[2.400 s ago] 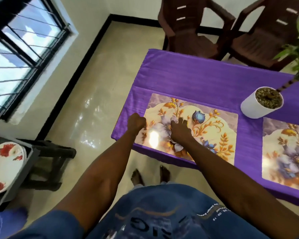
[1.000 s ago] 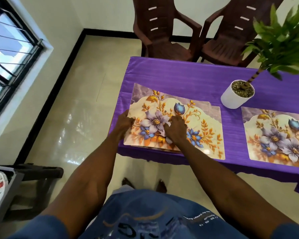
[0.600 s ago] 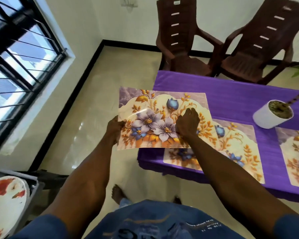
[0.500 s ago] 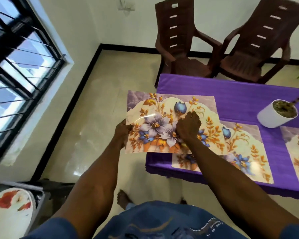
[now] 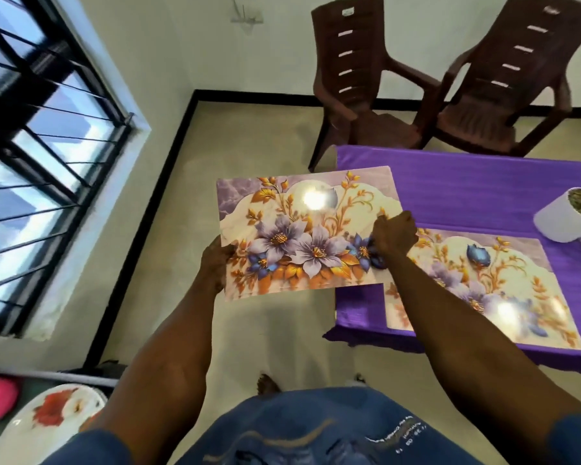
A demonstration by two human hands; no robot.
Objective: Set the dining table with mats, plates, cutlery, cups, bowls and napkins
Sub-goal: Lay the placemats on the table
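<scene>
- Head view: the left hand (image 5: 215, 260) grips the left edge of the lifted mat (image 5: 302, 233), fingers curled under it and thumb at the rim.
- The right hand (image 5: 394, 234) pinches the mat's right edge, knuckles up, fingers curled onto the printed face.
- The lifted mat is held roughly level in the air, mostly over the floor beyond the table's left end; only its right corner overlaps the purple tablecloth (image 5: 483, 186).
- Change: a moment ago this mat lay on top of the laid mat (image 5: 477, 283); it is now separated from it and carried to the left.
- The laid mat stays flat at the near-left corner of the table, beside the white plant pot (image 5: 564, 223).
- Judgement: one place is matted; the carried mat is probably bound for another seat, possibly the side by the brown chairs (image 5: 416, 82).
- A floral plate (image 5: 47, 421) waits on the side stand at lower left, not yet brought over.
</scene>
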